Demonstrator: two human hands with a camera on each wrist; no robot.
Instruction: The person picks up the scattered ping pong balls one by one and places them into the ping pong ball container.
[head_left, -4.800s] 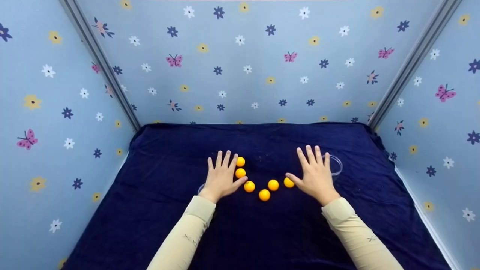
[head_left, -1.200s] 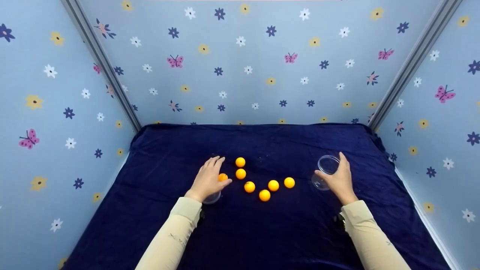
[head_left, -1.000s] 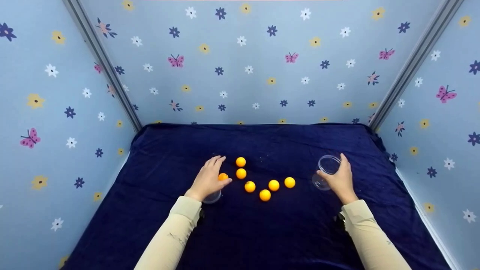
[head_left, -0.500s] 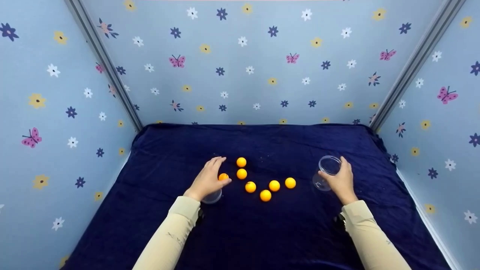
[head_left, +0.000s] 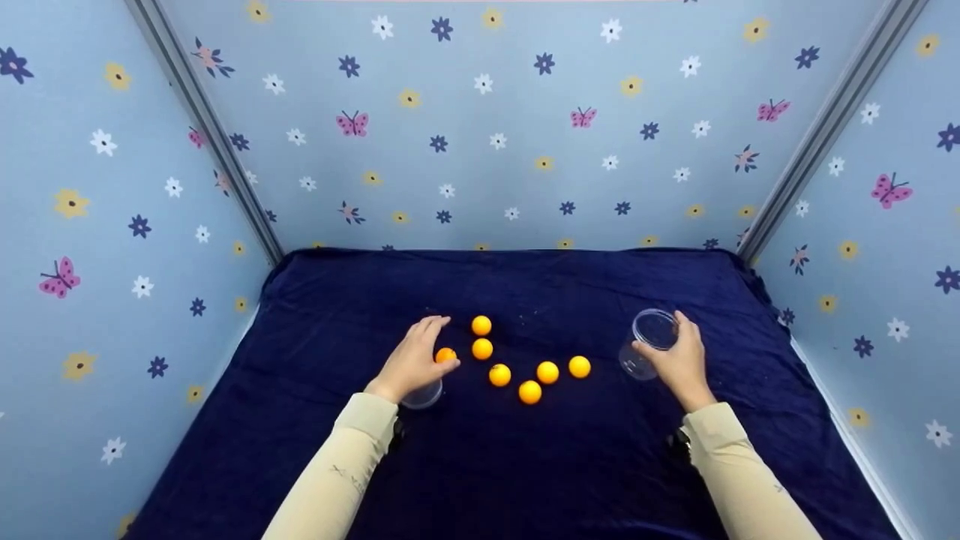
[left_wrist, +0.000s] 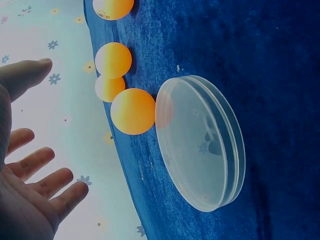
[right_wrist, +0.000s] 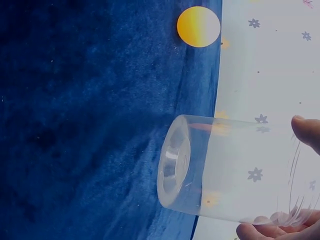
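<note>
My left hand (head_left: 409, 366) hovers with loosely bent, spread fingers above a clear round plastic lid (left_wrist: 195, 150). An orange ping-pong ball (head_left: 446, 355) sits against the lid's edge, partly behind the thumb in the head view. The left wrist view shows a gap between that hand and both things. On the right, a clear plastic jar (head_left: 636, 364) stands with its mouth up. My right hand (head_left: 682, 366) grips it near the rim, thumb (right_wrist: 306, 132) on one side and fingers on the other. Whether its base touches the cloth I cannot tell.
Between the hands, several more orange ping-pong balls (head_left: 529, 391) lie in a bent line on the dark blue cloth (head_left: 510, 465). Flowered light blue panels (head_left: 495, 135) with grey metal posts (head_left: 202, 127) enclose the back and sides.
Both hands were spread flat over the cloth earlier. The left drew back to the lid, uncovering a ball; the right moved outward and took hold of the jar. Lately the jar shifted slightly left.
</note>
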